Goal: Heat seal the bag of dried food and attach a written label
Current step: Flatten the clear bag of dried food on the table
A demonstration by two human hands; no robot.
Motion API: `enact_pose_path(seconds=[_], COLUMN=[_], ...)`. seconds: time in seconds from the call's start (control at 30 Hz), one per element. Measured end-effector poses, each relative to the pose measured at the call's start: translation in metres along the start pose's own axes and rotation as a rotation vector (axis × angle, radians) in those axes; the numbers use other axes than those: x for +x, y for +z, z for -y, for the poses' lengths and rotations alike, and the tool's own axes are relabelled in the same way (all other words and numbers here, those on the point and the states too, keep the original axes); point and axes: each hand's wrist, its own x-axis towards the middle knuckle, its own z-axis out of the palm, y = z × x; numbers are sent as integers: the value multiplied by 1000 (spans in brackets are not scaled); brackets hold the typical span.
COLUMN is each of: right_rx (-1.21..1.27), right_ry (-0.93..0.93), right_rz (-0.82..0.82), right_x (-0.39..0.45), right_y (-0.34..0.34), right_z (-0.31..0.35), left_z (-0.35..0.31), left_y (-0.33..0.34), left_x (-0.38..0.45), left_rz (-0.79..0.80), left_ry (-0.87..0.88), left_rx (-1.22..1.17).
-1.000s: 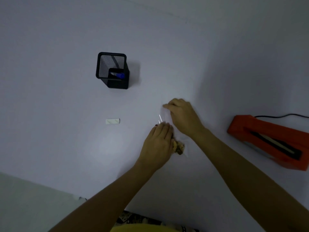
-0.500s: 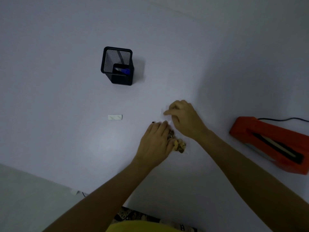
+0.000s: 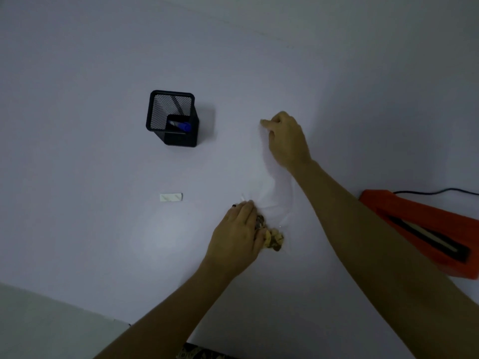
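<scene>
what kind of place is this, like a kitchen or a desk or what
Probably a desk or small packing station rather than a kitchen. On the plain white table stand a black mesh pen holder with a pen inside, an orange heat sealer with a cord, and a small blank label.

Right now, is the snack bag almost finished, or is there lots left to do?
Lots left. Nothing looks done. In hand: the left hand presses the food end of the clear bag while the right hand stretches its top flat. Still to come: sealing on the orange sealer, then writing and sticking the label; the pen sits in its holder.
</scene>
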Motion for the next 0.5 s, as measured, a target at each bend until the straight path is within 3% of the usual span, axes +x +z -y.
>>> enact_pose_path(seconds=[0.13, 0.27, 0.5], right_rx=[-16, -150, -229], right_ry=[-163, -283, -305], right_rz=[-33, 58, 29], right_x=[-49, -105, -35], right_y=[7, 24, 10], right_z=[13, 6, -25], left_z=[0, 2, 5], left_y=[2, 5, 3], left_x=[-1, -1, 1], left_rz=[12, 4, 62], left_ry=[-12, 10, 13], left_rx=[-18, -14, 72])
